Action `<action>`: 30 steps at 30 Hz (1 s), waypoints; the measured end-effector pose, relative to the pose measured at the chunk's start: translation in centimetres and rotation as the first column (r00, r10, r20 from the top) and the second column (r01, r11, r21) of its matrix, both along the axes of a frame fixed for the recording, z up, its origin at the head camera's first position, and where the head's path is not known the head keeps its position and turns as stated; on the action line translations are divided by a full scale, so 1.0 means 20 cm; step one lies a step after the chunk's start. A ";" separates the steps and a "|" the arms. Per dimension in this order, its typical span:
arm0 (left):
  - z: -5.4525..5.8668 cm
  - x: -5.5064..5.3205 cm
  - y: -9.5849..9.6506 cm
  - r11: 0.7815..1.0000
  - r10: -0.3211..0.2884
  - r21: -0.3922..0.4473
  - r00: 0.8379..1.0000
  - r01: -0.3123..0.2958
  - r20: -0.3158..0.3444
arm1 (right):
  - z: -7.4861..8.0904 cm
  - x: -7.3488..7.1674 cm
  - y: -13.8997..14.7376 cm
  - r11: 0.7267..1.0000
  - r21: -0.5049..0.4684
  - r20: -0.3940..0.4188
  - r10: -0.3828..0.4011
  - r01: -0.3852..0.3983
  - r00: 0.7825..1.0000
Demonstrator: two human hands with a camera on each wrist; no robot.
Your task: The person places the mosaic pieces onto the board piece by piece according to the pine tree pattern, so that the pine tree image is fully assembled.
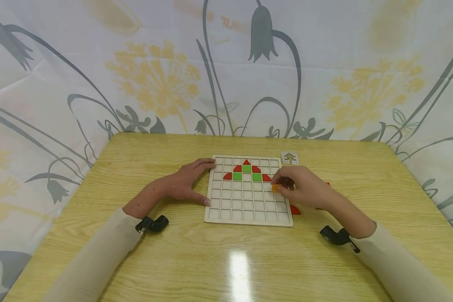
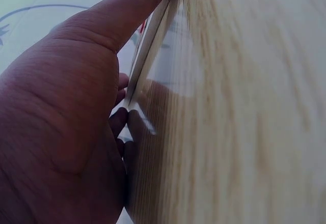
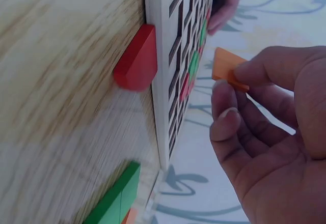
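Note:
A pale gridded board point(image 1: 226, 204) lies on the table, with a red triangle point(image 1: 247, 162), green squares point(image 1: 237, 176) and red rounded tiles point(image 1: 227, 176) set in its upper cells. My left hand point(image 1: 183, 182) rests along the board's left side, thumb and fingers spread, fingertips at its edge. Over the board's right edge, my right hand point(image 1: 300, 186) pinches a small orange tile point(image 3: 226, 66) between thumb and fingertips. In the right wrist view the orange tile is held up off the board's face. The palm hides part of the table beyond.
A loose red tile point(image 1: 295, 210) lies against the board's right edge. Green pieces point(image 3: 114, 198) lie on the table nearby, partly out of the right wrist view. A small card with a tree pattern point(image 1: 289, 158) sits by the board's top right corner. Behind the table hangs a flowered cloth point(image 1: 234, 79).

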State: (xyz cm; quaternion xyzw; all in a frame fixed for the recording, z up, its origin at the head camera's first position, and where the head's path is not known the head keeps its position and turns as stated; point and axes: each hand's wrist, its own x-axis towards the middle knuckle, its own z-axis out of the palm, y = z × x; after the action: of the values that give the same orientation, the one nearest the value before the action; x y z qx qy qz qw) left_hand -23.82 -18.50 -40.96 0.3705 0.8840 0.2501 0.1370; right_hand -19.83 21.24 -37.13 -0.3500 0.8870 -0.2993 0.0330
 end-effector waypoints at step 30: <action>0.01 0.01 0.01 1.000 0.000 0.000 1.000 0.000 0.011 | -0.05 -0.22 -0.31 0.981 -0.109 0.203 -0.137 0.161 0.970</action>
State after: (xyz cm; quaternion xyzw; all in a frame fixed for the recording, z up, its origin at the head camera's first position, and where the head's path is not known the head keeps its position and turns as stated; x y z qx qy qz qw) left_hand -23.70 -18.37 -40.79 0.3692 0.8832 0.2522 0.1417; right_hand -24.25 14.96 -38.06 -0.2528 0.8829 -0.3887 0.0749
